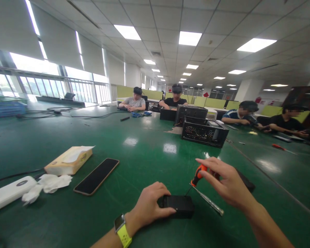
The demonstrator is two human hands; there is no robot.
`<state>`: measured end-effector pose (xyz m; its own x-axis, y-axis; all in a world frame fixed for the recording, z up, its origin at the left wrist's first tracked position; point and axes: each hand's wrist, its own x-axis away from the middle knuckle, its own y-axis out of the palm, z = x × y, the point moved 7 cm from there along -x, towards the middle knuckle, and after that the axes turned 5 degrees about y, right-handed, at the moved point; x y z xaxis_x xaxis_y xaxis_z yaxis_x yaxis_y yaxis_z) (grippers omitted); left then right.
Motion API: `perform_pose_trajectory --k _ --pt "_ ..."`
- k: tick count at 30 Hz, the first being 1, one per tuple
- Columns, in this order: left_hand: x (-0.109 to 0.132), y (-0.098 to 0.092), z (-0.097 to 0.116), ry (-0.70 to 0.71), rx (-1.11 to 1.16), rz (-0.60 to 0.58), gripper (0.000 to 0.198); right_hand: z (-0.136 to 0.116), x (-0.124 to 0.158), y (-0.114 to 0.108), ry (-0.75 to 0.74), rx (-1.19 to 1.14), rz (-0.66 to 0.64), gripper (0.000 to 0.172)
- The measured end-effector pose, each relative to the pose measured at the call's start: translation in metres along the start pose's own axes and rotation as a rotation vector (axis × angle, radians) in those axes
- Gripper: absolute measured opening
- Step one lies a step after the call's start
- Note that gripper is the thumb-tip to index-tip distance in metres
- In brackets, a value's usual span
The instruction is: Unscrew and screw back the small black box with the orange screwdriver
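Observation:
My left hand point(148, 204), with a watch on a yellow strap at the wrist, is curled over the left end of a small black box point(179, 205) lying on the green table point(134, 148). My right hand point(226, 181) pinches the orange-and-black handle of a screwdriver point(197, 175), whose tip points down at the top right of the box. A bare metal shaft point(210, 203) lies on the table just right of the box. A flat black piece point(245, 182) shows partly behind my right hand.
A smartphone point(96, 176) lies face up to the left, beside a tissue box point(68, 161), crumpled tissues point(50, 182) and a white power bank point(9, 193). Black computer cases point(203, 132) stand mid-table. Several people sit at the far side; a red screwdriver point(280, 147) lies at right.

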<state>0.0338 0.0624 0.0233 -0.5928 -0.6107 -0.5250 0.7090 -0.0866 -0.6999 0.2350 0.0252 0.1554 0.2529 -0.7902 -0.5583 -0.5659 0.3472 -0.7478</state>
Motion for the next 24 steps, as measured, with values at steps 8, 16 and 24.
perform_pose_trajectory --k 8,16,24 --pt "-0.0009 0.0 -0.0003 -0.035 -0.003 -0.035 0.045 -0.0001 0.0019 -0.0041 -0.005 0.053 0.064 0.031" --pt "0.0007 0.0001 0.0027 -0.049 0.005 -0.05 0.04 -0.0025 0.0014 0.0001 -0.037 -0.032 -0.052 0.031" --pt "-0.0002 -0.0005 0.0045 -0.037 -0.004 -0.027 0.032 0.0007 0.0026 -0.003 -0.024 0.098 -0.006 0.025"
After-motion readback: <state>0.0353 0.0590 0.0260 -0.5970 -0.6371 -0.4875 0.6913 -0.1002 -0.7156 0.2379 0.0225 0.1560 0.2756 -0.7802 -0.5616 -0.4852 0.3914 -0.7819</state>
